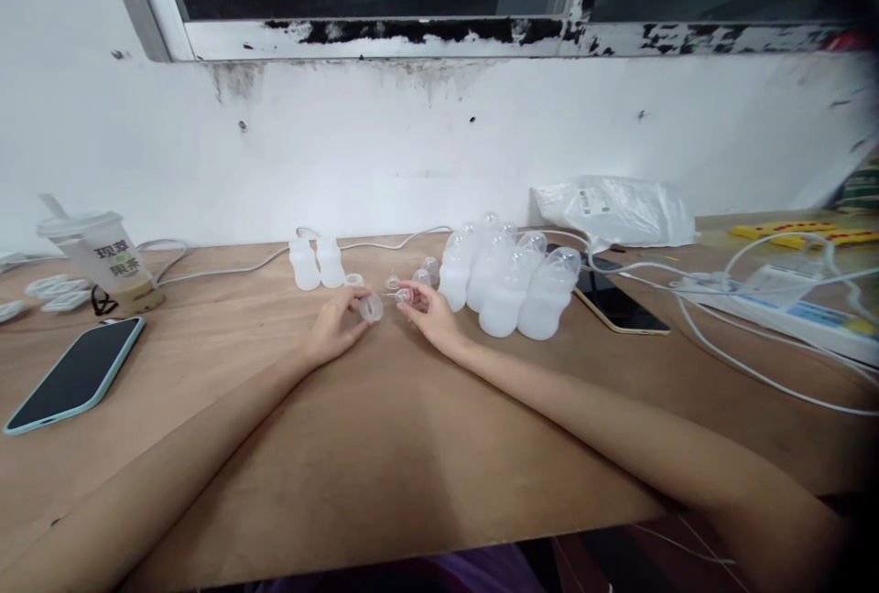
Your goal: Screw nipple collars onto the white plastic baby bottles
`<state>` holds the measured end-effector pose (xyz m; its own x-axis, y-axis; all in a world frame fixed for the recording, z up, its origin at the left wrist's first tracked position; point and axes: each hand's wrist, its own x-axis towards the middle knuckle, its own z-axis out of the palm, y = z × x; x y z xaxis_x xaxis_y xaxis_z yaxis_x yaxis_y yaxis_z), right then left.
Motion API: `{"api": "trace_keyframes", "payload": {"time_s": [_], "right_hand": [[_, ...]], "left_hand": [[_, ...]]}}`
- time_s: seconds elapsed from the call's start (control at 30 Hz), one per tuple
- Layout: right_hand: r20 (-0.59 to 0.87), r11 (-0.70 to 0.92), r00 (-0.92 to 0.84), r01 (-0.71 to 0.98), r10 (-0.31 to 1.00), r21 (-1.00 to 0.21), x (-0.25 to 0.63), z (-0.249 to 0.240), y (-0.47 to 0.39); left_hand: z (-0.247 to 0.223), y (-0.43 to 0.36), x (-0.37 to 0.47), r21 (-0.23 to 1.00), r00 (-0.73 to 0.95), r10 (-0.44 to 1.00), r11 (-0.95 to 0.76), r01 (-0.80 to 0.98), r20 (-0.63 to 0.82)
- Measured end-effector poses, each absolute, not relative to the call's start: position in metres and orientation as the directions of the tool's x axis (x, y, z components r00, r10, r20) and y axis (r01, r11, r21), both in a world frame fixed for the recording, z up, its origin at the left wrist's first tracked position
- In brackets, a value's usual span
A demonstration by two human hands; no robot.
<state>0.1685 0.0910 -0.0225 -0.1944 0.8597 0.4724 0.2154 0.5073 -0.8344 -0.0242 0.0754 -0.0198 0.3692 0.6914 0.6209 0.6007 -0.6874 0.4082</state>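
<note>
My left hand [336, 328] has its fingers closed on a translucent ring [372, 307], which looks like a baby bottle collar, tilted toward the right. Pinched between the thumb and fingers of my right hand [434, 317] is a small clear teat [404, 296]. The two pieces are close but apart. Another collar ring [353, 280] lies just behind my left hand. Beyond my right fingers are a loose clear teat [392, 282] and a few clear domed caps [429, 267]. Two frosted bottles [330, 262] without tops stand behind my left hand.
Several frosted bottles with clear domed tops [500, 300] stand right of my right hand. Phones [77, 373] [622, 300] lie at both sides. A drink cup [113, 264], white cables, a power strip [789, 300] and a plastic bag [618, 210] are also on the table.
</note>
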Motion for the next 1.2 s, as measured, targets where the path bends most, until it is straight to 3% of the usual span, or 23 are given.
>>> {"api": "trace_keyframes", "payload": {"time_s": [0.27, 0.5, 0.67, 0.77, 0.87, 0.97, 1.03, 1.1, 1.2], "right_hand": [[0.631, 0.667, -0.223, 0.325, 0.743, -0.671, 0.165, -0.017, 0.076], [0.711, 0.813, -0.404, 0.371, 0.576, -0.448, 0.166, -0.017, 0.072], [0.678, 0.867, -0.543, 0.355, 0.496, -0.35, 0.165, -0.013, 0.069], [0.663, 0.852, -0.535, 0.345, 0.523, -0.394, 0.165, -0.011, 0.068], [0.619, 0.77, -0.459, 0.34, 0.637, -0.54, 0.166, -0.011, 0.071], [0.457, 0.617, -0.49, 0.233, 0.742, -0.752, 0.166, -0.014, 0.077], [0.341, 0.513, -0.572, 0.166, 0.746, -0.842, 0.165, -0.015, 0.082], [0.293, 0.466, -0.599, 0.153, 0.745, -0.872, 0.165, -0.016, 0.084], [0.335, 0.501, -0.544, 0.189, 0.77, -0.845, 0.164, -0.016, 0.083]], "left_hand": [[-0.023, 0.076, -0.024, 0.455, 0.37, 0.681, -0.713, 0.534, 0.632], [-0.026, 0.075, -0.024, 0.477, 0.406, 0.663, -0.741, 0.472, 0.629], [-0.026, 0.075, -0.02, 0.445, 0.408, 0.652, -0.746, 0.495, 0.64], [-0.022, 0.072, -0.019, 0.415, 0.413, 0.642, -0.749, 0.516, 0.645], [-0.018, 0.068, -0.018, 0.373, 0.45, 0.605, -0.78, 0.503, 0.657], [-0.017, 0.064, -0.017, 0.298, 0.487, 0.558, -0.805, 0.512, 0.672], [-0.018, 0.062, -0.016, 0.236, 0.508, 0.537, -0.807, 0.541, 0.673], [-0.018, 0.06, -0.014, 0.194, 0.534, 0.529, -0.806, 0.559, 0.659], [-0.017, 0.058, -0.012, 0.187, 0.542, 0.542, -0.797, 0.574, 0.642]]}}
